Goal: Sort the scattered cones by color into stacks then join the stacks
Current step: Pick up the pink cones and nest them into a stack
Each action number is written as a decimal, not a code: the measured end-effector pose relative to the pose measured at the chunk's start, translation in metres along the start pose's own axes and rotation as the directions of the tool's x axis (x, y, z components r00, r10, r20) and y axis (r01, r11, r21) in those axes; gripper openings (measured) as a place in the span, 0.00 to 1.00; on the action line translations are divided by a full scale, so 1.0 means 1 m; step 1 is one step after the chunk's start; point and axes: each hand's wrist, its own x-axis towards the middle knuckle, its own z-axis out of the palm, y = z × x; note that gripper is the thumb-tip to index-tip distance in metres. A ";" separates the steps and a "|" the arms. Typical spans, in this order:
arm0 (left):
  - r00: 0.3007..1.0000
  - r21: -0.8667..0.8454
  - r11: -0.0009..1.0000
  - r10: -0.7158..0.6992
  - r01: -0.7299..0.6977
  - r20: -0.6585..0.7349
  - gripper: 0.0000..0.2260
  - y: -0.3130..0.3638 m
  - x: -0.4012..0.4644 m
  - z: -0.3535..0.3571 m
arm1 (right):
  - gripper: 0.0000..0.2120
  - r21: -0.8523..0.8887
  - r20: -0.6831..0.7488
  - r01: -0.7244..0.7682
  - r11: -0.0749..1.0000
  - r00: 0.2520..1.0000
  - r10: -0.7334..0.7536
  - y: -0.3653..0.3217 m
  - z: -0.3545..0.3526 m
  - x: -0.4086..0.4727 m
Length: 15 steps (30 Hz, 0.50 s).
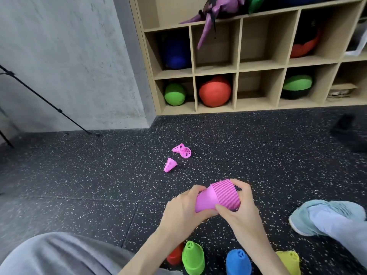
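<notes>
Pink stack [218, 196]: you hold it on its side above the floor [79, 175], narrow end toward your left hand [183, 207]. That hand's fingers curl round the smooth narrow end. Your right hand [241, 207] clasps the ribbed wide end, fingers over the top, thumb underneath. Beyond the grip, well apart from it, three loose pink cones lie on the floor: a single cone [169, 165] nearest, a touching pair [182, 151] behind it. Below the grip, near your forearms, four stacks stand upright: red stack [175, 255], green stack [193, 258], blue stack [238, 262], yellow stack [290, 261]. To the right of the grip is a shoe [325, 217].
</notes>
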 end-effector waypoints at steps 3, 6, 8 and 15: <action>1.000 -0.086 0.996 0.030 -0.030 -0.004 0.29 -0.001 0.002 0.001 | 0.29 0.028 -0.043 0.002 1.000 0.999 0.000 0.001 -0.003 0.000; 0.997 -0.164 0.984 0.071 -0.071 -0.010 0.28 -0.008 0.009 0.004 | 0.29 0.077 -0.080 -0.006 0.997 0.997 0.012 0.004 -0.005 0.005; 0.996 -0.186 0.978 0.091 -0.090 -0.007 0.28 -0.013 0.016 0.007 | 0.29 0.115 -0.102 -0.011 0.993 0.994 0.023 0.009 -0.005 0.011; 0.954 0.062 0.975 0.193 -0.212 0.231 0.25 -0.031 0.058 0.004 | 0.28 0.192 -0.155 -0.044 0.980 0.985 0.075 0.034 0.004 0.031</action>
